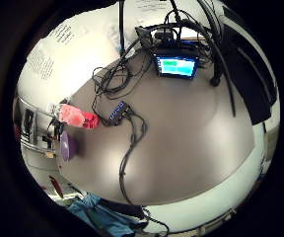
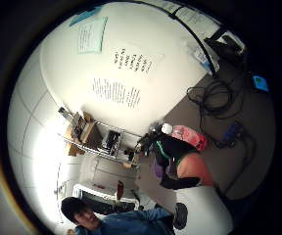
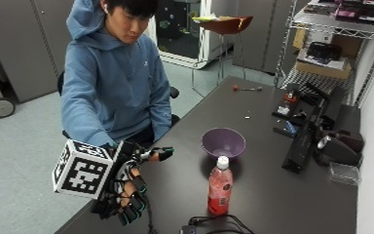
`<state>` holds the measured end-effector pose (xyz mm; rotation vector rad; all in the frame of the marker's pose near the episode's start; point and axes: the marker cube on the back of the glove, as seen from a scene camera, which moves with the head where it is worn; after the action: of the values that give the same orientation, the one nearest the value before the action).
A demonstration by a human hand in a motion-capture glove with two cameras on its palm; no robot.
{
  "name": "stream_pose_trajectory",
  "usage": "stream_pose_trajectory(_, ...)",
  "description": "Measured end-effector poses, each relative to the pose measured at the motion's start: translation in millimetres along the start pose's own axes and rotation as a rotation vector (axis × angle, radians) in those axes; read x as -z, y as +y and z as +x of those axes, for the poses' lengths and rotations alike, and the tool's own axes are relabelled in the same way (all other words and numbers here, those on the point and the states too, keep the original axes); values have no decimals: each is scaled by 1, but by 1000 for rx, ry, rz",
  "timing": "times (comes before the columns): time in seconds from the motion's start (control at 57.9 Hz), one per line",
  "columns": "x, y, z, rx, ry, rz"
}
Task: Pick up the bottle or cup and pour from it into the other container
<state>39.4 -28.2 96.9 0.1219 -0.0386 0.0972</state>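
Dark surface [image 3: 265, 195] beside a white wall, wire shelf behind. Bottle [image 3: 219, 187] w/ red drink stands upright near front edge, purple bowl [image 3: 223, 142] just behind it, not touching. Gloved hand [image 3: 132, 192] hovers at the surface's edge, apart from bottle, fingers relaxed, holding nothing

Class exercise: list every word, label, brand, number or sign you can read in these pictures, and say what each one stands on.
None can be read.
Bottle: the pink label's print is too small to read.
Wall sheets: lines of dark text, too blurred to read.
Blue sheet on the wall: print too small to read.
Screen on the table: lit green and blue, no legible characters.
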Motion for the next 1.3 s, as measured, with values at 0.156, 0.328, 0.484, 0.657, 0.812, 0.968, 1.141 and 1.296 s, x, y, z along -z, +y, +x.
stream_pose_trajectory(0.156,-22,6,-2,-25,-4,53)
stream_pose_trajectory(0.328,-48,16,-3,-62,0,116)
stream_pose_trajectory(0.484,-70,23,-7,-82,-29,129)
stream_pose_trajectory(0.657,-93,32,-11,-96,-77,111)
stream_pose_trajectory(0.812,-115,37,-15,-109,-106,83)
stream_pose_trajectory(0.968,-140,38,-19,-111,-117,44)
stream_pose_trajectory(1.141,-168,39,-23,-105,-149,4)
stream_pose_trajectory(1.296,-190,37,-29,-92,-171,-21)
